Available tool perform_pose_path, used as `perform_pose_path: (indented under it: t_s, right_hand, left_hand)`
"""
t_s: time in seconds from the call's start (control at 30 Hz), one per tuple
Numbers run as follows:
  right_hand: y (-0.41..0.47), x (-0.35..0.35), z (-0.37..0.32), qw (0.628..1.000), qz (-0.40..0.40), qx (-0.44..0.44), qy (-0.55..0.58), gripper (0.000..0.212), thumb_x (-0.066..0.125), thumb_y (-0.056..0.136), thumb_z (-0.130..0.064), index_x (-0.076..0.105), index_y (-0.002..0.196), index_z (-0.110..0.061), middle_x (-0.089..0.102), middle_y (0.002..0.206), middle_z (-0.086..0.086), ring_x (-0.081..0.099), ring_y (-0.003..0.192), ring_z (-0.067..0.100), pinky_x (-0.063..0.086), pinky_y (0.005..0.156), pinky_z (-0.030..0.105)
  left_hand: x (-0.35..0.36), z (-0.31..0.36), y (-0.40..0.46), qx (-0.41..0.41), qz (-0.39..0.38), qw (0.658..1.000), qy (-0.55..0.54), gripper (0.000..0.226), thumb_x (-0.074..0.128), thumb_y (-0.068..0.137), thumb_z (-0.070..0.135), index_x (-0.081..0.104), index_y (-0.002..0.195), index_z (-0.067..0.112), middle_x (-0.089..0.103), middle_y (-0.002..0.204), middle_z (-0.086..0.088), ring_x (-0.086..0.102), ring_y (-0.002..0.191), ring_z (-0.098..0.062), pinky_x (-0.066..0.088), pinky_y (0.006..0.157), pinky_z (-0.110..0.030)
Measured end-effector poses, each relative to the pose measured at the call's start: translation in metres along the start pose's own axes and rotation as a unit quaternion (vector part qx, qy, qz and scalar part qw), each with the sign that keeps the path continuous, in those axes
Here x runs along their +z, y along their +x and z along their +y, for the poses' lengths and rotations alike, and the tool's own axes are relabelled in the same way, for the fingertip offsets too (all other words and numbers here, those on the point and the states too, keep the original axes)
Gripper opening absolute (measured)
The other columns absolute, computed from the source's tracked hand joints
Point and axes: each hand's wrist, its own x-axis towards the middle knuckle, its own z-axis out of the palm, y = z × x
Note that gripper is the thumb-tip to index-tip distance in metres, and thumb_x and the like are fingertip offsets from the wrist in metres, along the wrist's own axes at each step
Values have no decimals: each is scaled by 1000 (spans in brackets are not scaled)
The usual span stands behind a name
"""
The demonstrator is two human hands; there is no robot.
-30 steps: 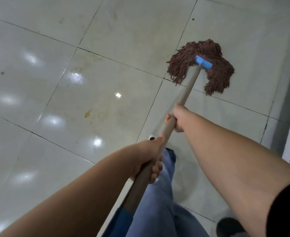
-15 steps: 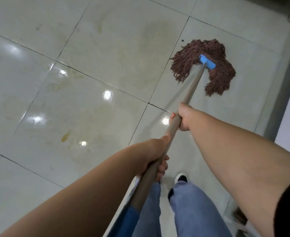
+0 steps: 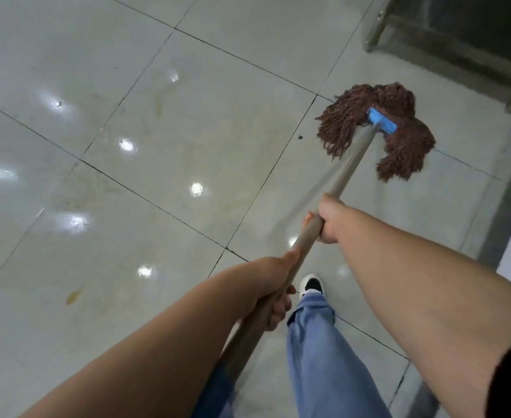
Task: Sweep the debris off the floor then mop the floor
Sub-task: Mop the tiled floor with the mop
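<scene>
Now both hands, left hand (image 3: pixel 271 286) and right hand (image 3: pixel 328 220), grip the wooden mop handle (image 3: pixel 346 173) tightly; the brown string mop head (image 3: pixel 399 146) lies at two o'clock on the glossy tiled floor (image 3: pixel 127 86).

Your floor (image 3: pixel 218 122): glossy smooth tile, yellowish stains. Your mop head (image 3: pixel 399 152): rough brown yarn; clamp (image 3: pixel 381 120) blue plastic. Handle (image 3: pixel 350 167) matt. Your trousers (image 3: pixel 323 357): denim cloth.

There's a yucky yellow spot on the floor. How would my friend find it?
Start at the mop on the shiny tiled floor. Look down to the left arm; the spot sits beside it. It's small and brownish-yellow, darker than the faint smears nearby.
</scene>
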Motion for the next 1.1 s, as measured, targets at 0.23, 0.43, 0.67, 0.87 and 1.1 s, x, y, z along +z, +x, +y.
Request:
perform_pose_path:
  t_s: [0.23, 0.43, 0.67, 0.87, 1.1]
  right_hand:
    - [21, -53, -130, 999, -3, -37, -24, 42, 30, 101, -43, 33, 74, -12, 40, 55, 4, 34, 15, 9, 41, 29, 17]
    - [38, -62, -154, 999, 7, -38, -27, 40, 30, 101, -43, 32, 75, -13, 36, 25, 2, 34, 16, 9, 42, 33, 15]
    - [31, -35, -90, 998, 12, -46, -30, 36, 35, 100, -37, 34, 75, -10, 38, 60, 3, 34, 17, 9, 38, 32, 12]
    - [-6, 5, 44, 999, 21, -20, -46, 40, 36, 99, -41, 37, 77, -8, 42, 60, 3, 35, 17, 10, 40, 33, 14]
    - [-71, 75, 282, 1000, 1, 12, -13, 42, 38, 97, -47, 38, 75, -11, 42, 53, 2, 39, 24, 12, 38, 33, 12]
  left_hand:
    - [62, 129, 9, 20, -13, 999, -22, 62, 37, 82, 72, 40, 63, 13, 38, 35, 2, 32, 24, -9, 30, 35, -7]
    - [71, 152, 21, 32, -28, 999, -19, 63, 37, 80, 74, 38, 63, 14, 36, 34, 3, 31, 23, -7, 30, 34, -7]
    - [46, 83, 27, 50, -12, 998, -26, 59, 31, 84, 69, 34, 63, 14, 32, 29, 4, 27, 20, -7, 28, 37, -5]
    - [3, -54, 10, 29, 15, 999, -18, 58, 31, 83, 69, 32, 61, 15, 31, 29, 5, 26, 20, -7, 27, 36, -4]
    - [-68, -295, -17, -29, 43, 999, 3, 60, 31, 83, 73, 35, 64, 16, 32, 31, 5, 27, 23, -9, 23, 39, -7]
